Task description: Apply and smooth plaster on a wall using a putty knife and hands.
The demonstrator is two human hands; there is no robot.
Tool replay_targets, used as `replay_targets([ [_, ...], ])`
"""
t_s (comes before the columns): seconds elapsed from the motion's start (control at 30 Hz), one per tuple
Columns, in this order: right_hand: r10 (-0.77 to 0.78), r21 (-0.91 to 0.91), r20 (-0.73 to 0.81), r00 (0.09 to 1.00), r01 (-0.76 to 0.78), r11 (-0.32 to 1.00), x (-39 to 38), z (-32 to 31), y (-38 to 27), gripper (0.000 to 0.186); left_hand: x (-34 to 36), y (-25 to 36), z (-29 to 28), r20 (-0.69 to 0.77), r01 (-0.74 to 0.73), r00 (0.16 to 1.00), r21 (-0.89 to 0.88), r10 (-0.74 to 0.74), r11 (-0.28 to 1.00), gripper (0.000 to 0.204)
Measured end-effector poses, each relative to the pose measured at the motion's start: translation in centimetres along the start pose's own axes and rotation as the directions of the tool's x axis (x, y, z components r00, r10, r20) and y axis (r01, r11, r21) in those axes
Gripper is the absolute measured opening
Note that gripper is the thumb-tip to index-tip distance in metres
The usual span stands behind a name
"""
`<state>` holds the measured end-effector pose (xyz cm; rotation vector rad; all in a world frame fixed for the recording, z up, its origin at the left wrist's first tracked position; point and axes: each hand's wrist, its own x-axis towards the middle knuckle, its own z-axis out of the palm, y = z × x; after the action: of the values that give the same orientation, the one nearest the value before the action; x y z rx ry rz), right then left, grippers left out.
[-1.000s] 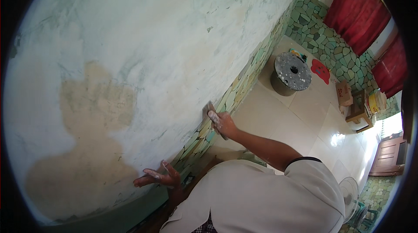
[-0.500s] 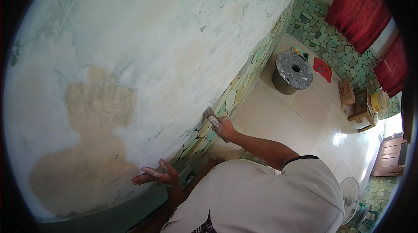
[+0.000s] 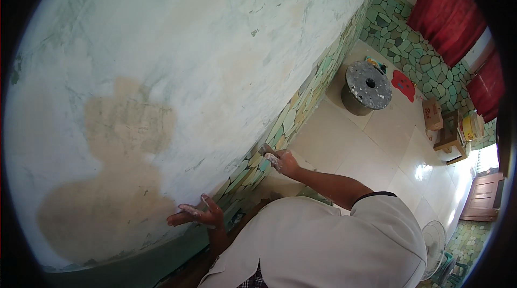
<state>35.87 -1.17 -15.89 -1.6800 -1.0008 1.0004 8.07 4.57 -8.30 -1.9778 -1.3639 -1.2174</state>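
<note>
My right hand (image 3: 283, 161), dusted white, is closed on a small putty knife (image 3: 264, 149) held low at the wall, where the patchy white plaster (image 3: 215, 62) meets a band of green stone tiles (image 3: 293, 113). My left hand (image 3: 199, 212), also smeared white, has its fingers spread at the lower edge of the plaster and holds nothing. My shadow falls on the plaster at the left.
A grey speckled lidded bucket (image 3: 361, 86) stands on the tiled floor (image 3: 382, 148), near a red cut-out shape (image 3: 403, 84), a cardboard box (image 3: 432, 114), a wooden item (image 3: 449, 142) and a yellow tub (image 3: 471, 126). A white fan (image 3: 432, 247) is lower right; red curtains (image 3: 447, 13) hang beyond.
My right hand and the putty knife have moved down and slightly right, from the plaster's lower edge toward the stone band. My left hand stays spread in nearly the same place.
</note>
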Motion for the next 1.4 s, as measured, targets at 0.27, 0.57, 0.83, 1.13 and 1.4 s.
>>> replay_targets([
  [0.27, -0.136, 0.051, -0.106, 0.985, 0.142, 0.989, 2.7, 0.0, -4.2, 0.057, -0.2, -0.2, 0.5, -0.047, 0.001, 0.999, 0.014, 0.0, 1.0, 0.08],
  [0.57, -0.4, -0.19, -0.157, 0.903, 0.37, 0.91, 4.8, 2.0, -0.9, 0.055, 0.2, 0.7, 0.3, -0.018, -0.009, 1.0, -0.01, 0.009, 1.0, 0.08],
  [0.83, -0.394, -0.149, -0.142, 0.908, 0.374, 0.916, 2.6, 2.6, 0.8, 0.043, 0.0, 0.7, 0.6, -0.022, 0.019, 1.0, -0.053, -0.021, 0.998, 0.08],
  [1.13, -0.168, 0.135, -0.117, 0.979, 0.183, 0.974, 0.7, 2.8, -4.4, 0.049, -0.1, -0.1, 0.5, -0.02, 0.004, 1.0, -0.032, -0.005, 0.999, 0.08],
  [1.4, -0.19, 0.326, -0.082, 0.978, 0.207, 0.922, 1.9, 2.9, -9.6, 0.064, -0.2, -0.2, 0.3, -0.017, -0.022, 1.0, -0.012, 0.021, 1.0, 0.08],
])
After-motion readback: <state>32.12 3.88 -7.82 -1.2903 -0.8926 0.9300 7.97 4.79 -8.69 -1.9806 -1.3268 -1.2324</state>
